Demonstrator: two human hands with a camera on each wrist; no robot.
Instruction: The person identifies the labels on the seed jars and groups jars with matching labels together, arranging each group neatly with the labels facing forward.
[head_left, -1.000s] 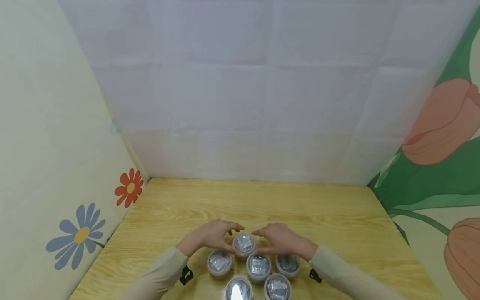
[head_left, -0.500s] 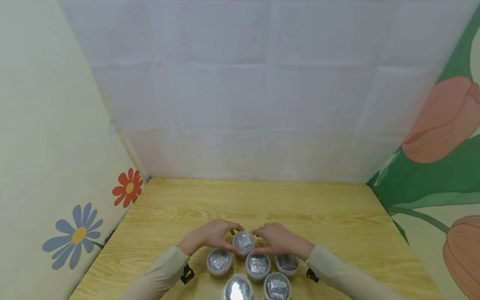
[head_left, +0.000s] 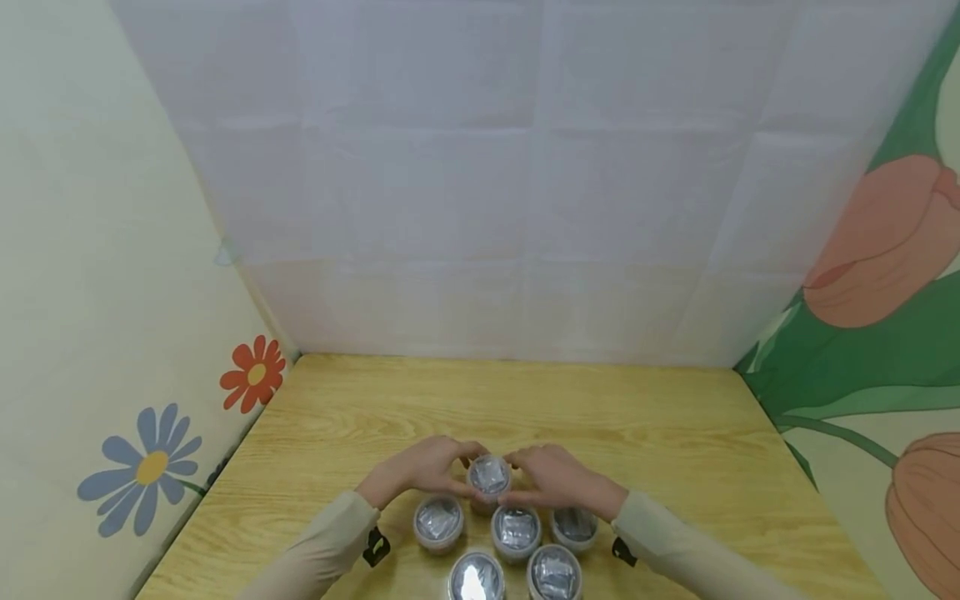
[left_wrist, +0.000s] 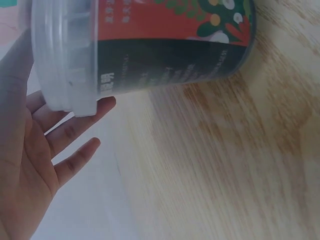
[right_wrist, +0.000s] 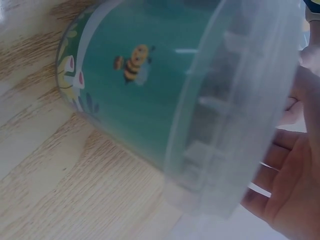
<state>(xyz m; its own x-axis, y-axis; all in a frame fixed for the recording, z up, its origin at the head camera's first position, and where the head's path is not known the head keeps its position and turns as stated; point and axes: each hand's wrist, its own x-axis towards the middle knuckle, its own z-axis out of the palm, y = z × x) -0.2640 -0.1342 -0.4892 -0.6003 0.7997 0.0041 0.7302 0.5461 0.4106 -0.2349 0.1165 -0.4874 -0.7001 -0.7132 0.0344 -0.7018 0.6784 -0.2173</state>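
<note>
Here's the lidded tub (head_left: pixel 490 473), farthest out from me, my left hand (head_left: pixel 427 467) pinching one side, my right hand (head_left: pixel 558 477) pinching the other. Should one squeeze harder, the tub could tip and shove the nearer tub (head_left: pixel 516 533) across the wooden table (head_left: pixel 637 417).

The surface (head_left: pixel 637 417) was finished in yellowish wood grain. Toward its 6 o'clock side, a lidded central tub (head_left: pixel 516 531) was set down. Around it, a second tub (head_left: pixel 438 522) was placed at 9 o'clock, a third tub (head_left: pixel 575 528) at 3, a fourth tub (head_left: pixel 555 573) at 5 and a fifth tub (head_left: pixel 477 577) at 7. At 11, a sixth tub (head_left: pixel 490 474) was seen; whether its base was borne by the surface could not be told.
</note>
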